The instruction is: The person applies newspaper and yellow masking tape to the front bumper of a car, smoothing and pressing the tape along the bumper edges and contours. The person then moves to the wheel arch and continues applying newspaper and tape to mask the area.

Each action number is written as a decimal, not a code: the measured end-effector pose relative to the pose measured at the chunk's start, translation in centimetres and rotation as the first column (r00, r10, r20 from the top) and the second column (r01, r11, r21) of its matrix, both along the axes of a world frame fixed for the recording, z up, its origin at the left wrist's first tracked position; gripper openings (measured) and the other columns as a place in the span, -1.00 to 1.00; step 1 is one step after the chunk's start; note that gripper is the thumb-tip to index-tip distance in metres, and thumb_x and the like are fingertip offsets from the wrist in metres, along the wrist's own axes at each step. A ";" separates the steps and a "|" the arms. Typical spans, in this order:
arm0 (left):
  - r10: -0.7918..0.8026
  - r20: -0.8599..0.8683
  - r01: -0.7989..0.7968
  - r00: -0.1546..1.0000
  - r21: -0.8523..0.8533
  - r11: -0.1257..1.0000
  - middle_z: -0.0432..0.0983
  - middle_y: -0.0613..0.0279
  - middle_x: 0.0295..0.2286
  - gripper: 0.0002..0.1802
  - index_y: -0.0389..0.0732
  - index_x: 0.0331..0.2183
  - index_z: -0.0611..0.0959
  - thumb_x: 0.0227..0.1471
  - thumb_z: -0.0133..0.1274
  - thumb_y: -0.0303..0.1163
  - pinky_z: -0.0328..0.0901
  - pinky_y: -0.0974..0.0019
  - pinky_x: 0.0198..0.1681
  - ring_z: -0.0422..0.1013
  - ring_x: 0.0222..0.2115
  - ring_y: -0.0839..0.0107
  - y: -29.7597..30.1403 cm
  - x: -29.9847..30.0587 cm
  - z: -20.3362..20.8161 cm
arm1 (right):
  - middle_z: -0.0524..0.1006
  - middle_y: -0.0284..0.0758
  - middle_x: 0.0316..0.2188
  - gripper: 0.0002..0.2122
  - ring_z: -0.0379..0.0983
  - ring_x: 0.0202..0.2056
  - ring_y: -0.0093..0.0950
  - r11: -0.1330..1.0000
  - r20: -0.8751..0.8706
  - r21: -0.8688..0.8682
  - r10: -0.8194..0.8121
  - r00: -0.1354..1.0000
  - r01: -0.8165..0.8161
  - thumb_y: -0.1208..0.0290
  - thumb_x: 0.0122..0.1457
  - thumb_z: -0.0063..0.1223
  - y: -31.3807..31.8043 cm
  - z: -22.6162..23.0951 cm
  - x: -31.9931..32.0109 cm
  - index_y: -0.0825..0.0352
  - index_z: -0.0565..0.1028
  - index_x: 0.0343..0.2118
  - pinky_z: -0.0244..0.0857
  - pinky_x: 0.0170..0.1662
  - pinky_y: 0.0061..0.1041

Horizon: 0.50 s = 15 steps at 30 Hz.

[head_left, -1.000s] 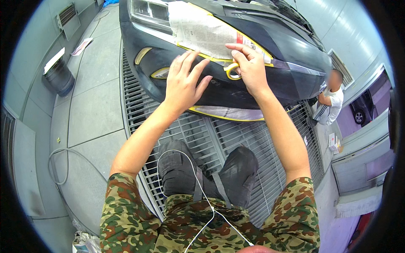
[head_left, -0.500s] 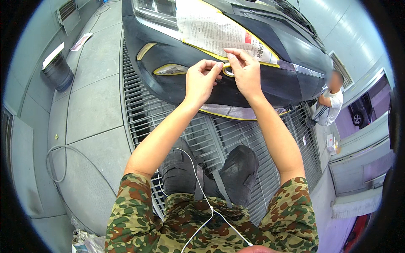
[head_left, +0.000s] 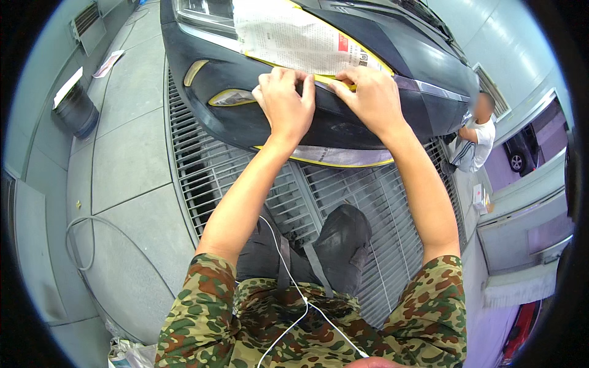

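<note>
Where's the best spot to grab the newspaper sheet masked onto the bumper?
Probably the newspaper sheet's free upper part, from above: its lower edge lies flat under yellow tape where the left hand and right hand press.

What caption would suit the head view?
Both hands, left hand and right hand, press yellow tape onto a dark bumper.

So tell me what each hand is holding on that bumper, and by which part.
Both the left hand and the right hand press fingertips on the yellow tape at the lower edge of the newspaper; neither grips anything.
</note>
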<state>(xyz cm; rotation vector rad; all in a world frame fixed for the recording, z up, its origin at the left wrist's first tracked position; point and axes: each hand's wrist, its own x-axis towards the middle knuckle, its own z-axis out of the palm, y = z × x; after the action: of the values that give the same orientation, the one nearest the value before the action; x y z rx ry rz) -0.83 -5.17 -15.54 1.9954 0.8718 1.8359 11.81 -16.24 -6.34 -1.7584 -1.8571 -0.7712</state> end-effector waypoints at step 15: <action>0.123 0.051 -0.123 0.991 -0.009 0.992 0.51 0.29 -0.27 -0.81 -0.06 -0.41 0.67 0.01 0.39 -0.26 0.17 0.01 0.01 0.38 -0.13 0.15 0.5 1.8 -0.9 | 0.68 -0.26 -0.49 -0.76 0.68 -0.41 -0.26 0.959 0.170 0.105 -0.280 0.945 0.265 0.16 0.11 0.38 1.6 0.1 -1.5 0.24 0.65 -0.45 0.50 -0.33 -0.23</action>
<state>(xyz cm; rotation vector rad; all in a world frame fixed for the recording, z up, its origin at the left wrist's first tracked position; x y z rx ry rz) 0.98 -4.63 -16.48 1.9215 1.0045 1.9392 10.28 -14.68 -6.29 -1.9746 -1.6849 -1.1318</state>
